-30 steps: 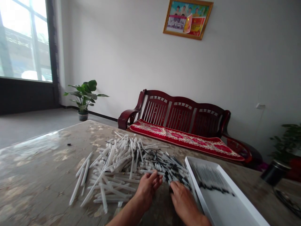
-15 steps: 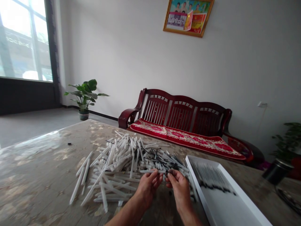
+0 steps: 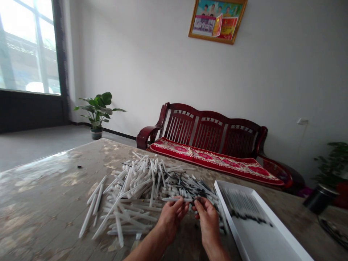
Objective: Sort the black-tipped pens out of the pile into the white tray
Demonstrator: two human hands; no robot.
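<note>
1. The left hand [image 3: 172, 219] is raised above the table, its fingers curled and pinching a single white stick [image 3: 176, 199] that lies roughly level. The right hand [image 3: 208, 221] is held just beside it, fingers curled, with its fingertips [image 3: 197, 200] at the stick's dark end. Whether that end is gripped or only touched cannot be determined.
2. The fingers partly hide the stick, and the forearms are cut off by the lower frame edge.
3. A loose heap of white plastic sticks [image 3: 136, 203] is located on the mottled stone tabletop [image 3: 40, 188], directly ahead of the hands. Black tips are concentrated towards the right of the heap, and the lower sticks are hidden by those above.
4. A shallow white tray [image 3: 244, 217] is placed just right of the right hand. Rows of dark-tipped sticks are seen inside it, but they are blurred and cannot be counted.
5. A dark red wooden bench [image 3: 212, 123] with a red patterned cushion [image 3: 214, 161] is positioned beyond the table. A potted plant [image 3: 96, 112] is seen further left, below a bright window [image 3: 29, 47].
6. A framed poster [image 3: 217, 21] is mounted on the wall, its lettering too small to be read
</note>
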